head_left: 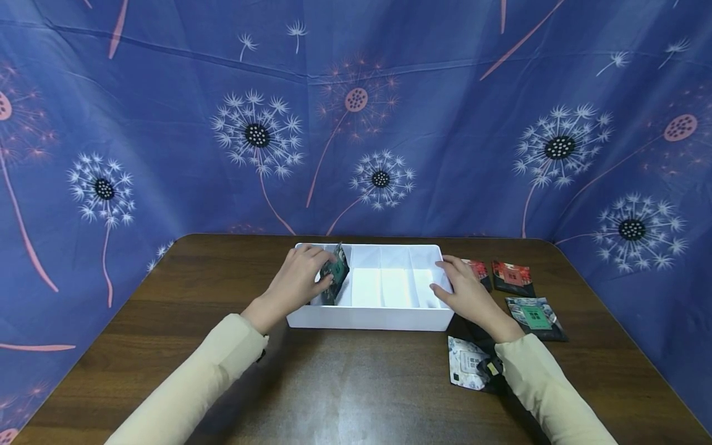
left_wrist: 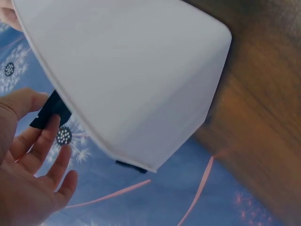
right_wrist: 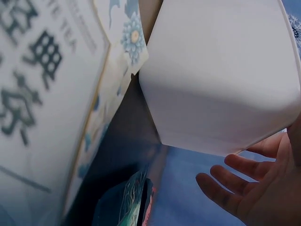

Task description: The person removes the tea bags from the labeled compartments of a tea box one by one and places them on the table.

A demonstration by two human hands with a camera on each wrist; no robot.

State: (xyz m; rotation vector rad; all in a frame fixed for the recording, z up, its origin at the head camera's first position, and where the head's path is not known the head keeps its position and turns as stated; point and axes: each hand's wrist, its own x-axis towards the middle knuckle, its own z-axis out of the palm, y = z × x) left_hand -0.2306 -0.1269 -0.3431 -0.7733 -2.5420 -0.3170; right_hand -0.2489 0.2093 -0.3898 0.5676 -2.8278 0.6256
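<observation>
A white divided box (head_left: 369, 318) lies lengthwise across the table. Over its left end, my left hand (head_left: 297, 278) pinches a dark green tea packet (head_left: 335, 275) between thumb and fingers; the packet stands on edge, tilted, in the left part of the box. From below, in the left wrist view, the dark packet (left_wrist: 51, 110) shows between thumb and fingertips behind the rim. My right hand (head_left: 467, 293) rests at the box's right end, thumb and index finger over the rim. Its other fingers (right_wrist: 223, 186) lie loosely extended outside the end wall.
Right of the box lie red tea packets (head_left: 513, 278), a green-labelled packet (head_left: 536, 318) and a white floral packet (head_left: 466, 363), partly under my right forearm. Another dark edge (left_wrist: 131, 166) shows past the box rim. A blue dandelion-patterned cloth (head_left: 334, 123) hangs behind the table.
</observation>
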